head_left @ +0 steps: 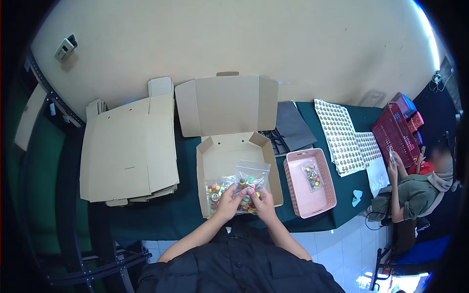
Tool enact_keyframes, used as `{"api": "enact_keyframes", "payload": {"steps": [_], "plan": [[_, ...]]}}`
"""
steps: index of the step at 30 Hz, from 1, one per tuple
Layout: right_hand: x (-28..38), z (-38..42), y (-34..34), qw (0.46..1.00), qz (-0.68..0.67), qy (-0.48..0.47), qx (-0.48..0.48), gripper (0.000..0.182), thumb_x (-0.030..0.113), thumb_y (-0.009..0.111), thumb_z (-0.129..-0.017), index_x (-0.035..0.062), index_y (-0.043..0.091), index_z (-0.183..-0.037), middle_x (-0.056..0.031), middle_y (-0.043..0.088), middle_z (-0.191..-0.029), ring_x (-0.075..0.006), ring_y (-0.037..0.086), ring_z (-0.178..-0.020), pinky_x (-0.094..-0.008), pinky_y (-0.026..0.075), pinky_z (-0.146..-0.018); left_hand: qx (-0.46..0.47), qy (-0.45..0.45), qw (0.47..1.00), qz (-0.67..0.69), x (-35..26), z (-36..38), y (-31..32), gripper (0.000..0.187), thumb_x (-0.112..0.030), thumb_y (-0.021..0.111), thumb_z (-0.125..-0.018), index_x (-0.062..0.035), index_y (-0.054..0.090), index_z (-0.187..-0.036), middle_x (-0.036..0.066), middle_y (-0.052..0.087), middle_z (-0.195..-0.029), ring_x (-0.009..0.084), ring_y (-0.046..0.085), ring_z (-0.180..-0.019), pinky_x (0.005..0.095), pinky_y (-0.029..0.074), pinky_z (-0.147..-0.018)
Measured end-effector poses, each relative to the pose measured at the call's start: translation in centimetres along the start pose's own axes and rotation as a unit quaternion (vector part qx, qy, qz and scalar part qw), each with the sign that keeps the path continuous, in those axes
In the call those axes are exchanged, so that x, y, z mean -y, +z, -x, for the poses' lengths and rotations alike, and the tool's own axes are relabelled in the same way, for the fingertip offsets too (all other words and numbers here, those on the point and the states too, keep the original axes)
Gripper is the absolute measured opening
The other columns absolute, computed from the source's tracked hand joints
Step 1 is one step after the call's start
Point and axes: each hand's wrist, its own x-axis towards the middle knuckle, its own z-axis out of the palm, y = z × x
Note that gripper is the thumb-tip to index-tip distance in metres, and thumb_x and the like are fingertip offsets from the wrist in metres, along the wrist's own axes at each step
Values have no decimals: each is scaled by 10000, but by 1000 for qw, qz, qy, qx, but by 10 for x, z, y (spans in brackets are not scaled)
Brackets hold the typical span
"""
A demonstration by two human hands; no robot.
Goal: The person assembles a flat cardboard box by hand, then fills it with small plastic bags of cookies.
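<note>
Bags (251, 179): three visible; one held, one in the open box (273, 181), one in the pink basket (314, 202). Open boxes, one; pink baskets, one. Flat boxes (129, 151): one stack, number within unclear. Sticker sheets (338, 134): two piles, layers not countable. Red crate (393, 133): one. Blue scrap (357, 197): one. Wall socket (64, 50): one. Other person (417, 199): one. Phone (391, 155): one.

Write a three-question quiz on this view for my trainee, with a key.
1. How many zip bags of colourful pieces can be seen in the pink plastic basket?

2. True or false: the open cardboard box stands between the flat cardboard stack and the basket.

3. The left hand and right hand hold: (a) a sticker sheet; (b) a zip bag of colourful pieces; (c) the box's lid?

Key: 1. one; 2. true; 3. b.
</note>
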Motion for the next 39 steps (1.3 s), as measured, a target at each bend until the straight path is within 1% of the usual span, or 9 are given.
{"api": "enact_keyframes", "payload": {"steps": [10, 13, 15, 17, 22, 24, 29, 34, 39], "plan": [[-5, -4, -7, 997, 26, -57, 48, 331, 235, 452, -950, -19, 512, -1154, -45, 591, -967, -69, 557, -819, -219, 470, -689, -2, 41, 999, -27, 1, 6, -7, 265, -229, 514, -920, -5, 509, -1062, 34, 588, -952, 49, 516, -753, 186, 430, -667], [3, 3, 2, 998, 18, -43, 42, 334, 243, 457, -948, -19, 523, -1144, -51, 590, -972, -72, 556, -831, -222, 471, -700, -31, -23, 998, -40, 1, 7, -5, 276, -237, 518, -918, 2, 506, -1057, 41, 593, -957, 53, 528, -770, 186, 426, -665], [4, 6, 8, 998, 16, -36, 43, 334, 249, 459, -947, -17, 530, -1137, -52, 589, -972, -70, 555, -825, -219, 470, -697, -56, 90, 994, -7, -1, 7, 5, 283, -251, 516, -919, 4, 518, -1042, 37, 596, -910, 48, 525, -747, 188, 420, -636], [1, 8, 11, 999, -14, 14, 44, 354, 286, 434, -955, -21, 563, -1073, -38, 600, -925, -77, 541, -851, -231, 433, -766, -70, 75, 994, -30, -1, 11, 3, 284, -259, 513, -921, 1, 526, -1032, 33, 592, -884, 46, 518, -727, 189, 419, -625], [7, 8, 9, 999, 8, 7, 53, 342, 273, 448, -951, -28, 567, -1060, -24, 600, -880, -55, 543, -772, -204, 449, -675, -96, 51, 993, -41, -2, 16, -3, 293, -285, 507, -922, -5, 547, -999, 23, 578, -838, 40, 499, -684, 191, 413, -601], [5, 4, 8, 999, -8, -21, 50, 336, 261, 455, -949, -35, 565, -1065, -17, 597, -871, -42, 543, -738, -188, 456, -628, -63, -47, 997, -2, 5, 13, -13, 321, -295, 499, -926, 5, 523, -1035, 26, 579, -836, 39, 497, -683, 187, 405, -598], [7, 2, 12, 999, 2, 46, -28, 294, 253, 521, -918, -13, 586, -1025, -19, 593, -798, -30, 504, -579, -188, 430, -517, -28, -15, 999, -21, 15, 9, -7, 369, -291, 520, -913, 9, 447, -1116, 48, 571, -895, 61, 532, -772, 215, 440, -661], [10, 2, 2, 999, 11, 29, -29, 260, 248, 547, -903, 1, 627, -898, -27, 620, -788, -55, 547, -683, -206, 434, -605, 59, 3, 998, -20, 3, 17, -2, 398, -70, 554, -876, -3, 357, -1216, 73, 531, -1085, 102, 554, -925, 247, 475, -759], [2, -1, -1, 996, -61, 28, -57, 215, 201, 558, -893, 3, 600, -968, -27, 610, -802, -73, 560, -703, -217, 449, -643, 68, 4, 990, -127, 2, 20, -5, 526, -117, 609, -838, 14, 324, -1261, 108, 528, -1095, 125, 553, -937, 267, 471, -779]]}}
